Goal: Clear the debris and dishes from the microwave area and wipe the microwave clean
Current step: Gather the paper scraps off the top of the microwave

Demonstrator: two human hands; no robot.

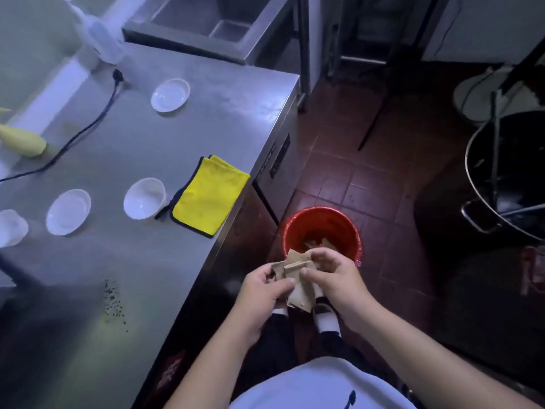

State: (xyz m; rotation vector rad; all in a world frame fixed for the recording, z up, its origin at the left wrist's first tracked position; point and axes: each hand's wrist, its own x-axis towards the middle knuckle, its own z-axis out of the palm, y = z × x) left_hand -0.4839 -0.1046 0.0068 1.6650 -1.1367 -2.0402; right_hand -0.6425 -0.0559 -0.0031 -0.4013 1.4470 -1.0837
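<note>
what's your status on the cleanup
Left hand and right hand grip brown paper over red bin. On counter: white dishes, dark crumbs, yellow cloth unused. Nothing blocks bin.

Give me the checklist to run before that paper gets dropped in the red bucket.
1. Grip on the brown paper: ok, left hand and right hand both hold it.
2. Paper over the red bucket mouth: cannot tell, it shows at the near rim only.
3. Room in the bucket: ok, a few scraps lie low inside.
4. Yellow cloth ready for wiping: ok, folded at the counter edge.
5. Dishes cleared: not ok, white bowls sit on the counter.
6. Debris cleared: not ok, dark crumbs lie on the counter.
</note>
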